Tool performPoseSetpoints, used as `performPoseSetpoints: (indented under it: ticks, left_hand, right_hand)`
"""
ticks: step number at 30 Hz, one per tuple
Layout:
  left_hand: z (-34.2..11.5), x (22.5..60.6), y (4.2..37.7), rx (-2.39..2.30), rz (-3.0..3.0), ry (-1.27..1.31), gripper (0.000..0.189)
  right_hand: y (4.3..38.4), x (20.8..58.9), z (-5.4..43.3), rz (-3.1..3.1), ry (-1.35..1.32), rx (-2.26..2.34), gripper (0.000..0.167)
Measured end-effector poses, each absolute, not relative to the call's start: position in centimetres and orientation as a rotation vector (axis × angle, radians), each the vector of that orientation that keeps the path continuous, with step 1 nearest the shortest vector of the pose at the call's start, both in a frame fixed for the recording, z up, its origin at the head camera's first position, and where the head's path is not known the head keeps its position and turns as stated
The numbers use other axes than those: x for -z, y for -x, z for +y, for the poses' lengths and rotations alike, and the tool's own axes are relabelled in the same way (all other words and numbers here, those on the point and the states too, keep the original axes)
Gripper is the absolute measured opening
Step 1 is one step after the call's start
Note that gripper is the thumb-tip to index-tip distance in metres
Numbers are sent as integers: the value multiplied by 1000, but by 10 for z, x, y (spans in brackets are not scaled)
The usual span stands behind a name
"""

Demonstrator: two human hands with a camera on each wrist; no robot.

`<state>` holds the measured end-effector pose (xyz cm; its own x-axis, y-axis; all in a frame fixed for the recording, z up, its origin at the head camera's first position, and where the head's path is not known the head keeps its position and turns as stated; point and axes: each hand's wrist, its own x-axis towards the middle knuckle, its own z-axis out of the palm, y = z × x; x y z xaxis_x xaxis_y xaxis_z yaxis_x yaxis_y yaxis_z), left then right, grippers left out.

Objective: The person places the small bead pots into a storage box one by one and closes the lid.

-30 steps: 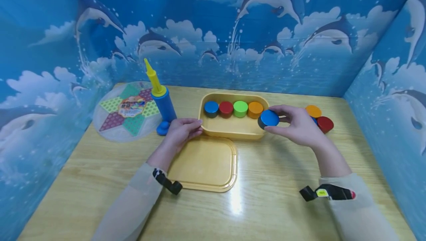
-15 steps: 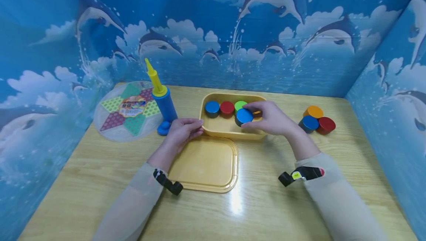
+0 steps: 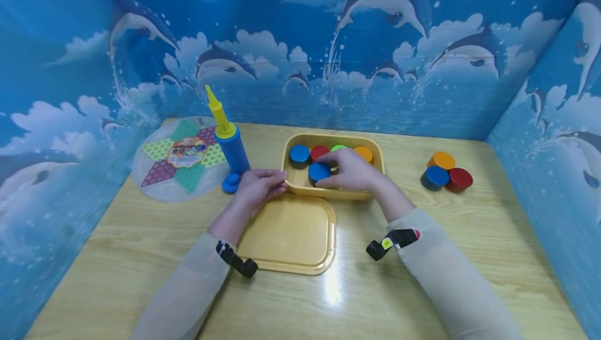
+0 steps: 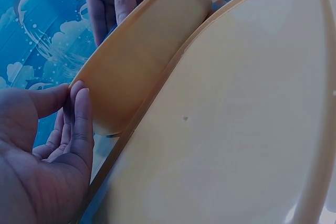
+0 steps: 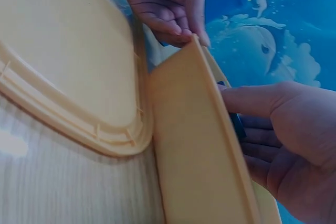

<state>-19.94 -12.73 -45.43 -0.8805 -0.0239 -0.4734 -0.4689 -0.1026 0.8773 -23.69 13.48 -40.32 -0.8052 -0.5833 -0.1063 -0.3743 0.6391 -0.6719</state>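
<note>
In the head view, my right hand [image 3: 353, 171] reaches into a yellow plastic box [image 3: 345, 193] and grips a blue round block [image 3: 319, 172] between thumb and fingers, low in the front part. Behind it stand a second blue block [image 3: 299, 155], a red one [image 3: 320, 152], a partly covered green one [image 3: 338, 148] and an orange one [image 3: 363, 153]. My left hand [image 3: 258, 187] pinches the box's left front corner; the left wrist view shows its thumb and fingertips [image 4: 79, 88] on the rim. The box wall hides most of the held block from the right wrist view.
The yellow lid [image 3: 288, 235] lies in front of the box. A blue and yellow hand pump [image 3: 231, 147] stands left of it, beside a round star-patterned game board [image 3: 180, 157]. On the right, orange [image 3: 441, 160], blue [image 3: 434, 178] and red [image 3: 459, 179] blocks are grouped together.
My right hand has carried the blue block leftward from the box's right end and down inside, in front of the row. The left hand stays on the corner.
</note>
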Motion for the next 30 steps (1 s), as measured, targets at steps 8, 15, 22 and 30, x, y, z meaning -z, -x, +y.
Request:
performPoseSetpoints:
  ticks: [8,15,22,30]
  left_hand:
    - [-128,455,198,-2051,1864,533,27]
    - [-129,455,197,-2026,1872,550,26]
    - [-129,454,196,-2041,1870,534,28]
    - [-127,453,198,-2069,1855,515,27]
  right_hand:
    - [240,412,117,2513,815,926,57]
    - [242,414,103,2487,858,911,54]
    - [246,419,95,2473,865,949,55]
    - [250,425,89,2533,885,977,55]
